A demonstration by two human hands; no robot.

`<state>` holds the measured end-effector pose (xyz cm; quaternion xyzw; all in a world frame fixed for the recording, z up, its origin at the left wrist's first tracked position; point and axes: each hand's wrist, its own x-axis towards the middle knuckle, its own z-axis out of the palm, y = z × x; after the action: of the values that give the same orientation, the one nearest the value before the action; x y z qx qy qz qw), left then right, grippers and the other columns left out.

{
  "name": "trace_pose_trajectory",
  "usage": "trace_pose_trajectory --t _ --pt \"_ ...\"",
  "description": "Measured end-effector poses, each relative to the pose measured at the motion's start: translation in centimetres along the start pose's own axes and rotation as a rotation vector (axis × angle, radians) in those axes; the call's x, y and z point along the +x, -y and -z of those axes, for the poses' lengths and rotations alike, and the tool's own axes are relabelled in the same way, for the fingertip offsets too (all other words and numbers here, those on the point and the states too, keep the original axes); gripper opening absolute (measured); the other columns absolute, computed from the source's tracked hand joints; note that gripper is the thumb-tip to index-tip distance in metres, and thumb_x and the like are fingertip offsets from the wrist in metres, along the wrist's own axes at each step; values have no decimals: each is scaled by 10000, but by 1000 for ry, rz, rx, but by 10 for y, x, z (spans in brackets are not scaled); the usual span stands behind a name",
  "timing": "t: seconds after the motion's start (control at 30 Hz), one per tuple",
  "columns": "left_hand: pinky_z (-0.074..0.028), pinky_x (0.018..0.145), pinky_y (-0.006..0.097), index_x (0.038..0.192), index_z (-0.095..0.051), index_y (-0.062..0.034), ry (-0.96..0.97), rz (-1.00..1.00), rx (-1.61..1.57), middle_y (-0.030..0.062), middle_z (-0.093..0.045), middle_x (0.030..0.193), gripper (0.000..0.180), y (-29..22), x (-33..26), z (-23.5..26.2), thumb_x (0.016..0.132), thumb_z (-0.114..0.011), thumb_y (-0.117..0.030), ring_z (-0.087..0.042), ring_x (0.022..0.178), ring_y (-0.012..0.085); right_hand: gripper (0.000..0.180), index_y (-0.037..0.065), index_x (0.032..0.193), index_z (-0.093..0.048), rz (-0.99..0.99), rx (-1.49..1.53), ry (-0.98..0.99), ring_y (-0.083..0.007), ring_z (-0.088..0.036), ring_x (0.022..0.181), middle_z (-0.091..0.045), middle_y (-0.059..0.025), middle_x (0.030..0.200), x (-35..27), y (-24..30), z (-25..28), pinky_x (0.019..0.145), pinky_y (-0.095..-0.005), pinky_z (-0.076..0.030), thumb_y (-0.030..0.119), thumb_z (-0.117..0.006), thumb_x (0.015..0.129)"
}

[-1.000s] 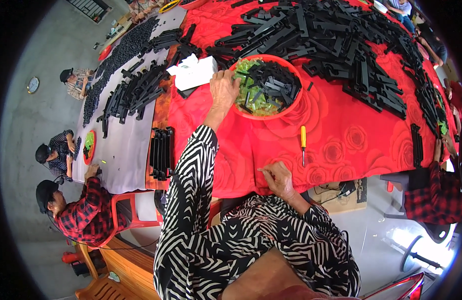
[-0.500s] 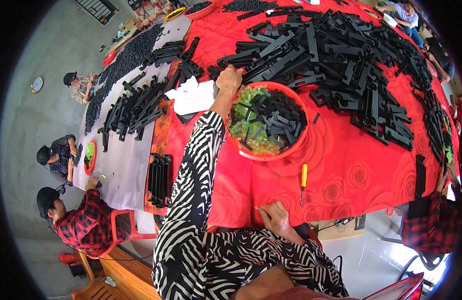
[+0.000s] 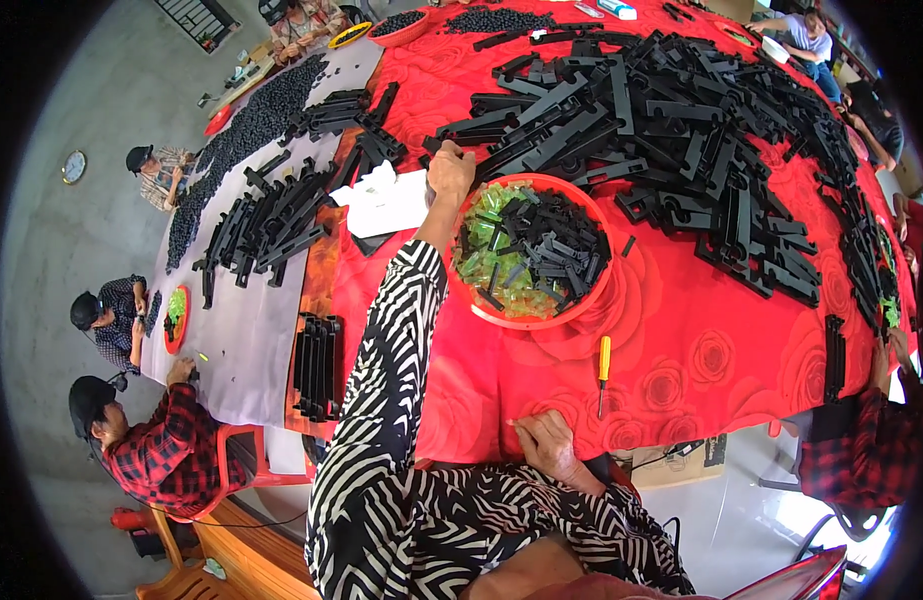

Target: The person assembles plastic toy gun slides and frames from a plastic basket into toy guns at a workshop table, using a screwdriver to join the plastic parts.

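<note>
My left hand point(image 3: 450, 172) reaches forward across the table to the near edge of a pile of long black plastic parts point(image 3: 621, 95). Its fingers are curled beside a dark piece, and whatever they grip is hidden. Just right of that wrist stands a red round basin point(image 3: 527, 322) holding small black pieces point(image 3: 556, 240) and clear yellow-green pieces point(image 3: 481, 262). My right hand point(image 3: 549, 445) rests at the table's front edge, fingers loosely bent and apart, with nothing visible in it. A screwdriver point(image 3: 604, 372) with a yellow handle lies to its right.
White paper point(image 3: 386, 200) lies left of my left wrist. Black parts stand in a row point(image 3: 319, 365) at the near left, with more point(image 3: 266, 225) on the grey cloth point(image 3: 243, 340). A co-worker in a checked red shirt point(image 3: 166, 450) sits left; others work around the table.
My left hand has shifted slightly left and down in the picture, its fingers still at the pile's edge. My right hand stays at the table edge.
</note>
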<state>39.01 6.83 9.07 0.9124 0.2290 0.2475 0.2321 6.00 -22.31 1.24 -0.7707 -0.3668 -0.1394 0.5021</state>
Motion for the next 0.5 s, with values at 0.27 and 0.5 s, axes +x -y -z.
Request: trace_pose_trajectory --t 0.27,0.5 --pt "-493 686 395 843 -614 -30 -120 13 -360 152 -661 761 184 3 -47 57 731 -625 -175 -648 727 304 147 -1 878 -624 8 -26 32 -264 -541 667 -601 -90 803 -8 6 -1 627 -368 -438 -26 -668 741" --pt "-444 606 249 923 -619 -31 73 52 -985 63 -620 781 167 30 -172 153 818 -489 -31 -579 671 125 126 6 864 -627 -19 -10 32 -292 -548 682 -606 -108 793 -5 2 -5 628 -382 -444 -29 -664 748"
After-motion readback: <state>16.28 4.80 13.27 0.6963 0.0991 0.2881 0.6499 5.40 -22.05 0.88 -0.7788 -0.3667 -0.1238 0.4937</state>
